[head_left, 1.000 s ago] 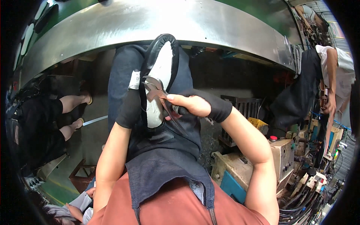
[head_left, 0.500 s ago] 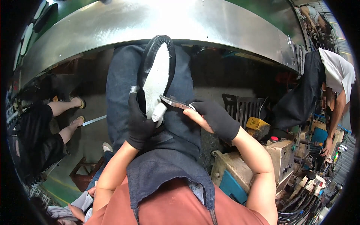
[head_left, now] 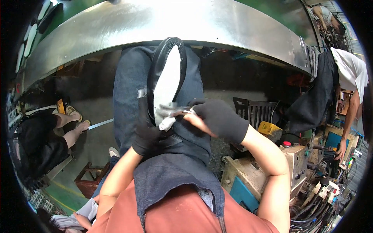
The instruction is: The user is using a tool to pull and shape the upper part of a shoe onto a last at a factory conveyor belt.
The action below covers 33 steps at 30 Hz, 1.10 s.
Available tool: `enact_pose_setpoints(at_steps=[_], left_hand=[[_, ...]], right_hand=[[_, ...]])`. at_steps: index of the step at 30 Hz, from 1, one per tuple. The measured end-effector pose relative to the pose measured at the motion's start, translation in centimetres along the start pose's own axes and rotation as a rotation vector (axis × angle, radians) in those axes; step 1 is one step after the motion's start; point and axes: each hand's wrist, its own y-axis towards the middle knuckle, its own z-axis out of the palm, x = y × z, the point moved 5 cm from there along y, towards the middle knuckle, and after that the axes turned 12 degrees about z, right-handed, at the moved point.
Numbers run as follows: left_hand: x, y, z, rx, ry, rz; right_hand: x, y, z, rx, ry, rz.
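Observation:
A black shoe upper (head_left: 155, 73), gathered round a white insole (head_left: 168, 75), lies bottom up across my thighs, toe away from me. My left hand (head_left: 147, 128), in a black glove with pale tape on the fingertips, grips its near end. The index finger stretches along the left side and the thumb presses near the insole. In my black-gloved right hand (head_left: 221, 118) is a steel hand tool (head_left: 176, 110), blurred by motion. Its tip is over the near part of the insole, close to my left thumb. Whether it is pliers or scissors, I cannot tell.
A curved metal counter (head_left: 155, 23) runs across the far side. To the right stand a dark slatted crate (head_left: 252, 114), a yellow box (head_left: 270, 130) and a machine (head_left: 248, 174) with hoses. Other people sit or bend at left and right; a small wooden stool (head_left: 91, 178) is at left.
The steel tool's tip has swung a little left and nearer to me, toward my left thumb, and is now blurred. The shoe has shifted slightly right in view.

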Motion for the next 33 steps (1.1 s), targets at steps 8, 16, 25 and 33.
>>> enact_pose_setpoints(at_steps=[8, 16, 25, 33], left_hand=[[0.2, 0.9, 0.7, -0.103, 0.114, -0.044], [2.6, 1.1, 3.1, -0.323, -0.509, -0.401], [6.0, 0.3, 1.2, -0.195, -0.051, -0.28], [3.7, 6.4, -4.9, 0.473, -0.119, -0.396]], right_hand=[[0.1, 5.2, 0.3, -0.35, -0.675, -0.508], [0.8, 4.9, -1.2, -0.222, -0.698, -0.586], [6.3, 2.2, -1.1, 0.219, -0.802, -0.048], [6.9, 0.5, 6.1, 0.085, -0.222, -0.958]])
